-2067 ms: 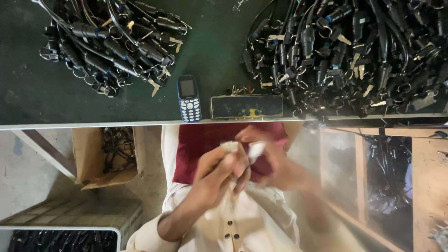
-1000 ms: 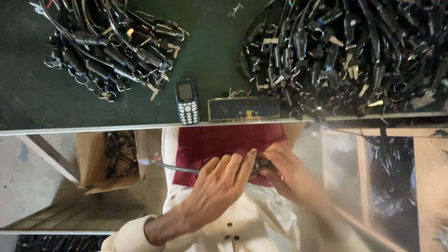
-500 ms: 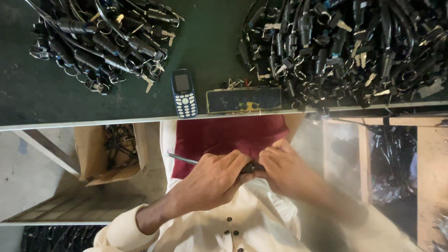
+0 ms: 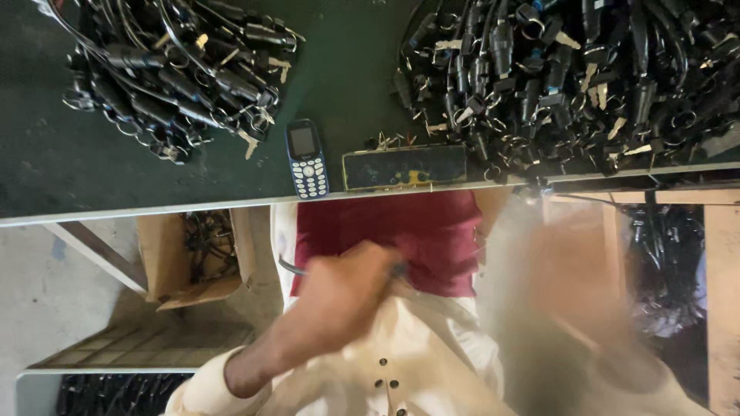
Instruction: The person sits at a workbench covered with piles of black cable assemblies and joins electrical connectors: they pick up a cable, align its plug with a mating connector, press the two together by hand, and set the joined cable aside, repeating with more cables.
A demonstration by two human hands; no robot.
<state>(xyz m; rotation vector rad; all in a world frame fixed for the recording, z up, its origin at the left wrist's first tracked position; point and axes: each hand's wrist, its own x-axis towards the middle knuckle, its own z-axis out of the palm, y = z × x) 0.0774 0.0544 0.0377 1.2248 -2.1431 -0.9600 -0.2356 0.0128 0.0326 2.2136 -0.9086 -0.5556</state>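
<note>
Head view shows a thin dark cable (image 4: 291, 267) lying across the red cloth (image 4: 385, 231) on the person's lap, just below the table (image 4: 154, 200) edge and below the phone (image 4: 307, 158). Its one free end sticks out to the left of the left hand (image 4: 339, 296); the rest runs under that hand toward a dark tip (image 4: 399, 269) at the knuckles. The left hand's grip looks closed around the cable, fingers curled over it, though motion blur softens the detail. The right hand (image 4: 570, 270) is a smear right of the cloth, and I cannot tell whether its grip is together or apart, nor whether it holds anything. To handle the cable well here, my judgement is that the left hand should keep it pinned near the tip over the cloth, so a slipped part lands on the lap and not on the floor, and the free end should stay clear of the cardboard box (image 4: 196, 258) left of the knee. On the table above the phone and to its left sits a smaller heap of black cables (image 4: 169, 69); right of the phone lie a flat dark block (image 4: 405, 167) and a large heap (image 4: 570, 77).
</note>
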